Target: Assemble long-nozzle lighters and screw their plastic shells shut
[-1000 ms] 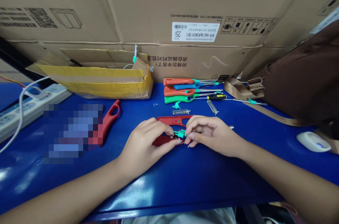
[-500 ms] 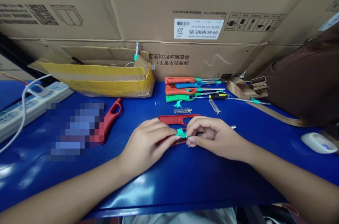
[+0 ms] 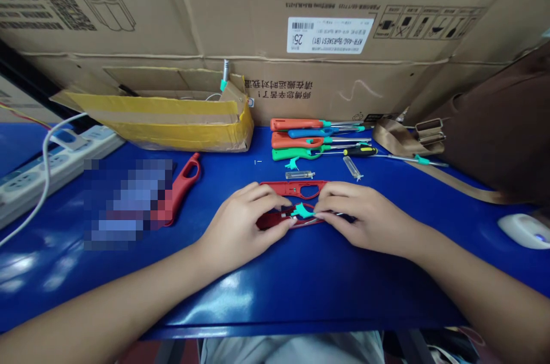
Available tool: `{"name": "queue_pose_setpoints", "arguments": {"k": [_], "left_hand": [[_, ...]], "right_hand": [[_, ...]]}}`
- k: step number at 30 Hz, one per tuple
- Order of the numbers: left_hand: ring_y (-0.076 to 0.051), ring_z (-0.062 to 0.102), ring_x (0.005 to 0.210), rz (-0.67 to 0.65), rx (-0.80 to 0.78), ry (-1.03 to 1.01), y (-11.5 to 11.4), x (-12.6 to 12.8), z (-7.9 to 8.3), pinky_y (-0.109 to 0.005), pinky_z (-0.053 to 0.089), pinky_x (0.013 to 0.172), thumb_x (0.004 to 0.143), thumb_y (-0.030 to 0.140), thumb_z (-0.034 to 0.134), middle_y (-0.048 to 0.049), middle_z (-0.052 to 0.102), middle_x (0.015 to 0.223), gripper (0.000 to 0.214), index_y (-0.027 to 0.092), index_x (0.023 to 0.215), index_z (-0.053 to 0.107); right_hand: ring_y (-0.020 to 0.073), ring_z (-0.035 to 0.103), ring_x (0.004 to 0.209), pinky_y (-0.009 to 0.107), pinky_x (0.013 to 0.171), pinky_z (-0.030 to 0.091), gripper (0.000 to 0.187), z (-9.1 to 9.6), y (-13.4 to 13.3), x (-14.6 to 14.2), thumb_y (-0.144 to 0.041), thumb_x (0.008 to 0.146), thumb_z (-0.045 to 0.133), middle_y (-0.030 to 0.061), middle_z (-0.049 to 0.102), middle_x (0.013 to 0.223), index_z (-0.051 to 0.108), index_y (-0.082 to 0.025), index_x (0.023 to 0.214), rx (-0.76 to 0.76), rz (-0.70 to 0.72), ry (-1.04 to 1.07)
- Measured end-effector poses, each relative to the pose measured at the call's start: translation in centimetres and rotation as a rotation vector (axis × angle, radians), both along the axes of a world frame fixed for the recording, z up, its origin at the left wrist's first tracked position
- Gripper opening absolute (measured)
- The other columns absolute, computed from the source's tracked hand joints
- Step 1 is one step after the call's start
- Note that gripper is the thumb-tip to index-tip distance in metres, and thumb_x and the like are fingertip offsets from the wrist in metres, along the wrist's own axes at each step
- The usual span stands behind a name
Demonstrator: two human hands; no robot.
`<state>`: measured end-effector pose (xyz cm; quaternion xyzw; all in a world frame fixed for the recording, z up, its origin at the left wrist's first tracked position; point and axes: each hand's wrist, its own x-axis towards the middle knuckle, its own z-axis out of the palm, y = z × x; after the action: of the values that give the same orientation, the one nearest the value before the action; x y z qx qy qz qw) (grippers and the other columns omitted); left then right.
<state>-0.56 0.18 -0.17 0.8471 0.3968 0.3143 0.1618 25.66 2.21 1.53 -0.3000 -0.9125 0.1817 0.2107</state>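
Note:
My left hand is closed around the left end of a red lighter shell half, its fingertips beside a green trigger. The trigger lies over the open inside of the shell. From the other side my right hand pinches at the trigger's right end; its fingers hide part of the shell and what lies under them. Just behind, another red shell half lies flat with its inner side up. Two clear fuel tanks, one lengthwise and one slanted, lie farther back near a loose green trigger.
Several long lighters lie in a row at the back, near a yellow-black screwdriver. A taped cardboard box and power strip stand left, with another red lighter body. A white mouse sits right.
The green trigger has come down into the red shell half and tilted. My right hand has shifted slightly right, its fingers now lower over the shell. The view has shifted a little.

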Motion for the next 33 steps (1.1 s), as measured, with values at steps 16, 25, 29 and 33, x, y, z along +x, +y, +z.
{"name": "queue_pose_setpoints", "arguments": {"k": [16,25,29,33], "left_hand": [[-0.020,0.066,0.087,-0.007,-0.091,0.089,0.1,-0.4,-0.2,-0.034,0.050,0.078,0.091,0.017,0.070,-0.0003,0.079,0.095,0.011,0.022,0.098,0.076],[-0.019,0.066,0.085,-0.038,-0.088,0.040,0.3,-0.2,-0.1,-0.033,0.050,0.077,0.091,0.017,0.071,-0.0009,0.079,0.092,0.009,0.020,0.097,0.076],[-0.018,0.066,0.084,-0.050,-0.084,0.018,0.3,-0.2,-0.3,-0.033,0.051,0.078,0.091,0.016,0.071,-0.0010,0.079,0.091,0.008,0.019,0.096,0.076],[-0.019,0.067,0.086,-0.067,-0.063,-0.009,0.5,-0.3,-0.6,-0.034,0.052,0.080,0.092,0.014,0.070,-0.0022,0.079,0.093,0.011,0.018,0.099,0.077]], "right_hand": [[0.0188,0.061,0.089,0.030,0.074,0.047,0.020,0.0,0.4,0.2,-0.016,0.101,0.047,0.0046,0.067,0.096,0.066,-0.020,0.095,0.046,0.000,-0.203],[0.0206,0.063,0.091,0.033,0.079,0.049,0.024,0.5,0.3,0.2,-0.011,0.098,0.045,0.0059,0.069,0.100,0.067,-0.020,0.097,0.109,0.057,-0.282],[0.0190,0.063,0.087,0.033,0.079,0.049,0.022,0.0,0.3,-0.2,-0.012,0.099,0.046,0.0043,0.068,0.095,0.065,-0.020,0.093,0.035,0.061,-0.223],[0.0181,0.063,0.088,0.032,0.079,0.049,0.020,-0.6,0.5,-0.4,-0.015,0.101,0.046,0.0045,0.068,0.096,0.064,-0.020,0.093,0.001,0.043,-0.146]]}}
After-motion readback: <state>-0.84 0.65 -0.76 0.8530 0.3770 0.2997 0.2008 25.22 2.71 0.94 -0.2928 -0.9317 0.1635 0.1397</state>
